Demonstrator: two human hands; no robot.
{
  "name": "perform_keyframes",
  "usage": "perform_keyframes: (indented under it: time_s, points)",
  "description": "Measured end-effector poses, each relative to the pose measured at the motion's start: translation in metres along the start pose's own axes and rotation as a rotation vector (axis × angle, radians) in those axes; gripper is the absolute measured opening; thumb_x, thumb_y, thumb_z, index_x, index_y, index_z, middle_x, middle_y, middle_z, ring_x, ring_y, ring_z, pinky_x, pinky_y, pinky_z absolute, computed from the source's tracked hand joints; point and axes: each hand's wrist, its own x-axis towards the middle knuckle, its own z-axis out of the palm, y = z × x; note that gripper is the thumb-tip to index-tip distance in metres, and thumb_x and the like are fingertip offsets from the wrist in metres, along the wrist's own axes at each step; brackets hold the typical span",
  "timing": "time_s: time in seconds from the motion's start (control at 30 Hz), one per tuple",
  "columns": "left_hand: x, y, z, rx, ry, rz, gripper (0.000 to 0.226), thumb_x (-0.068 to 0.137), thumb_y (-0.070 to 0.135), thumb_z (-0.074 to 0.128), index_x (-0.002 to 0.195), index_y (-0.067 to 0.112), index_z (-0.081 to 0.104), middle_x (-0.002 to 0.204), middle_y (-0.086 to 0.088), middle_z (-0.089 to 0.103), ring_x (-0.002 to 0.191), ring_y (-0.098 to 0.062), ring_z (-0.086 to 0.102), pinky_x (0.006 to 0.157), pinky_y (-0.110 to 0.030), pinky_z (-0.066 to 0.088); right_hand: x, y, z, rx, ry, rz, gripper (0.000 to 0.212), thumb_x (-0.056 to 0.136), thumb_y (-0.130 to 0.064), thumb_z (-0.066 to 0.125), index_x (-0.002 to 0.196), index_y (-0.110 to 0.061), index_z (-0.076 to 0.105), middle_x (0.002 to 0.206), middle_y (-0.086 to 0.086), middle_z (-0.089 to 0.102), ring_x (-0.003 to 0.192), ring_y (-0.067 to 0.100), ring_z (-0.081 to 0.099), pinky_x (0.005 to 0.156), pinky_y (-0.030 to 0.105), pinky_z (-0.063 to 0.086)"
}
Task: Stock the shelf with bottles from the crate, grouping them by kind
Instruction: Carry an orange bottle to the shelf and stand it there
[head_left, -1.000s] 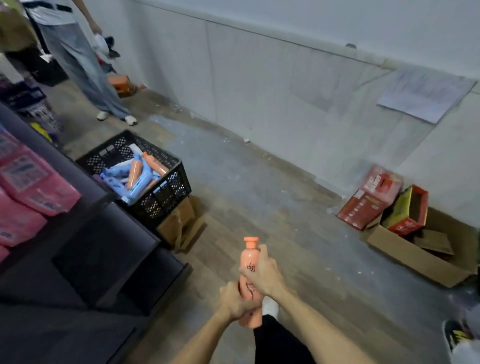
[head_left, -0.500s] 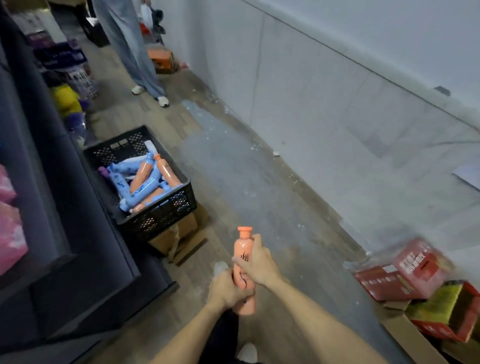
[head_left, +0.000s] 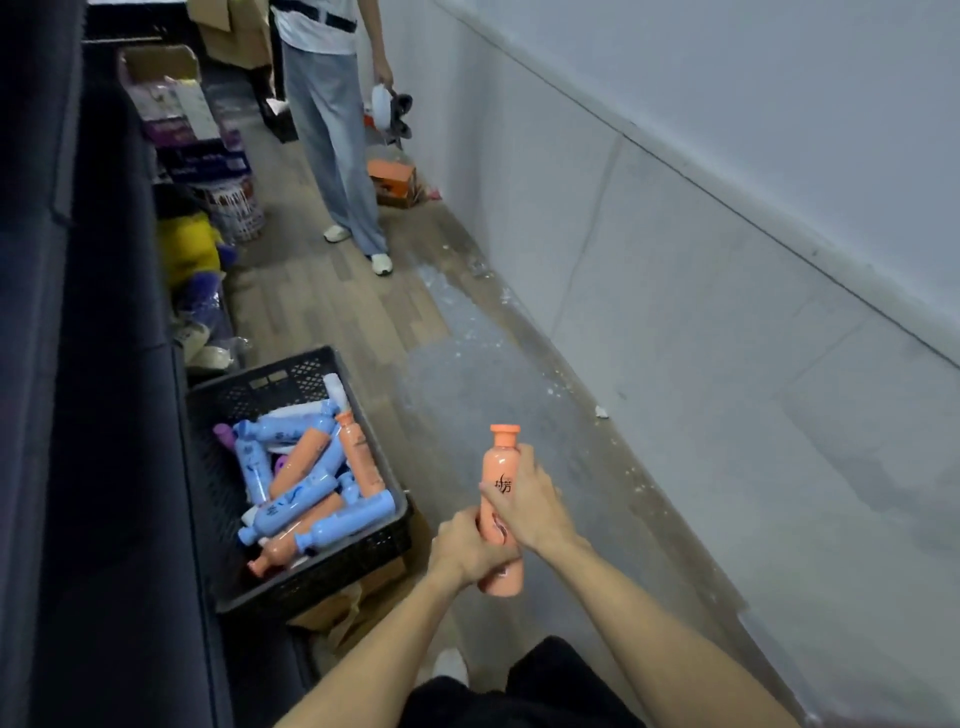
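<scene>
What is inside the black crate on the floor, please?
The black crate holds a loose pile of lying blue bottles and orange bottles, plus a purple cap. Whatever lies underneath the pile is covered.

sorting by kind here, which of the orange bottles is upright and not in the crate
The orange bottle gripped by both the left hand and right hand, cap up. The other orange ones lie tilted among blue bottles in the black crate.

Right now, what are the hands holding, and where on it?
Both hold one upright orange bottle: the right hand wraps its middle, the left hand grips its lower body. Cap is free.
</scene>
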Motion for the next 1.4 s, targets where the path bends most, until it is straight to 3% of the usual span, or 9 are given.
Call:
perform_keyframes:
  time_s: [0.27, 0.43, 0.67, 0.8, 0.93, 1.03, 1.17, 1.27, 1.4]
  points:
    - [0.103, 0.005, -0.067, -0.253, 0.174, -0.153, 0.045, 0.051, 0.048, 0.079, 0.086, 0.028, 0.058, 0.095, 0.002, 0.072, 0.090, -0.017, 0.068, 0.082, -0.037, 0.055, 0.141, -0.071, 0.012, -0.176, -0.159, -0.267, 0.056, 0.093, -0.048, 0.058, 0.130, -0.012, 0.036, 0.121, 0.012, 0.053, 0.111, 0.037, 0.057, 0.089, 0.044, 0.045]
    - [0.158, 0.017, -0.121, -0.390, 0.376, -0.284, 0.053, 0.063, 0.040, 0.082, 0.106, 0.020, 0.060, 0.102, 0.001, 0.070, 0.091, -0.016, 0.064, 0.078, -0.028, 0.050, 0.230, -0.131, 0.024, -0.191, -0.301, -0.469, 0.055, 0.090, -0.048, 0.062, 0.122, -0.012, 0.036, 0.120, 0.014, 0.054, 0.111, 0.041, 0.057, 0.085, 0.046, 0.046]
    - [0.188, 0.030, -0.190, -0.535, 0.694, -0.476, 0.041, 0.062, 0.042, 0.082, 0.087, 0.022, 0.057, 0.082, 0.005, 0.067, 0.081, -0.017, 0.065, 0.075, -0.035, 0.053, 0.304, -0.217, 0.039, -0.226, -0.507, -0.805, 0.060, 0.091, -0.046, 0.062, 0.126, -0.006, 0.035, 0.118, 0.016, 0.055, 0.108, 0.041, 0.058, 0.085, 0.047, 0.047]
    - [0.180, 0.024, -0.209, -0.607, 0.832, -0.607, 0.036, 0.061, 0.043, 0.081, 0.079, 0.025, 0.054, 0.079, 0.005, 0.066, 0.078, -0.016, 0.064, 0.073, -0.036, 0.054, 0.305, -0.254, 0.057, -0.239, -0.612, -0.984, 0.062, 0.090, -0.046, 0.062, 0.129, -0.006, 0.035, 0.122, 0.016, 0.054, 0.112, 0.039, 0.056, 0.089, 0.047, 0.045]
    - [0.160, 0.015, -0.222, -0.646, 0.961, -0.727, 0.035, 0.068, 0.041, 0.079, 0.080, 0.024, 0.051, 0.075, 0.008, 0.059, 0.075, -0.014, 0.058, 0.061, -0.028, 0.045, 0.286, -0.285, 0.076, -0.223, -0.724, -1.112, 0.054, 0.090, -0.046, 0.062, 0.123, -0.012, 0.036, 0.117, 0.011, 0.055, 0.108, 0.037, 0.057, 0.080, 0.042, 0.043]
    - [0.139, 0.001, -0.228, -0.667, 1.070, -0.790, 0.035, 0.064, 0.045, 0.078, 0.080, 0.024, 0.055, 0.074, 0.010, 0.062, 0.077, -0.015, 0.062, 0.065, -0.030, 0.048, 0.265, -0.308, 0.089, -0.196, -0.769, -1.217, 0.055, 0.087, -0.049, 0.064, 0.119, -0.013, 0.037, 0.116, 0.011, 0.056, 0.106, 0.037, 0.057, 0.081, 0.045, 0.046]
    - [0.107, -0.016, -0.242, -0.709, 1.218, -0.811, 0.043, 0.052, 0.052, 0.074, 0.081, 0.026, 0.056, 0.079, 0.008, 0.066, 0.079, -0.015, 0.063, 0.071, -0.034, 0.051, 0.231, -0.343, 0.098, -0.154, -0.834, -1.312, 0.054, 0.087, -0.048, 0.065, 0.119, -0.015, 0.036, 0.116, 0.008, 0.055, 0.104, 0.037, 0.059, 0.081, 0.047, 0.047]
    - [0.082, -0.021, -0.256, -0.704, 1.326, -0.790, 0.043, 0.054, 0.050, 0.077, 0.083, 0.025, 0.057, 0.077, 0.008, 0.067, 0.077, -0.012, 0.063, 0.073, -0.036, 0.054, 0.207, -0.369, 0.098, -0.086, -0.829, -1.388, 0.058, 0.086, -0.050, 0.065, 0.124, -0.019, 0.035, 0.117, 0.005, 0.056, 0.102, 0.035, 0.061, 0.082, 0.046, 0.048]
    - [0.040, -0.013, -0.291, -0.537, 1.497, -0.786, 0.042, 0.056, 0.050, 0.076, 0.084, 0.027, 0.056, 0.074, 0.010, 0.065, 0.073, -0.013, 0.064, 0.064, -0.032, 0.051, 0.175, -0.411, 0.076, 0.139, -0.804, -1.518, 0.062, 0.084, -0.052, 0.067, 0.129, -0.023, 0.035, 0.119, 0.000, 0.057, 0.098, 0.028, 0.063, 0.079, 0.045, 0.052]
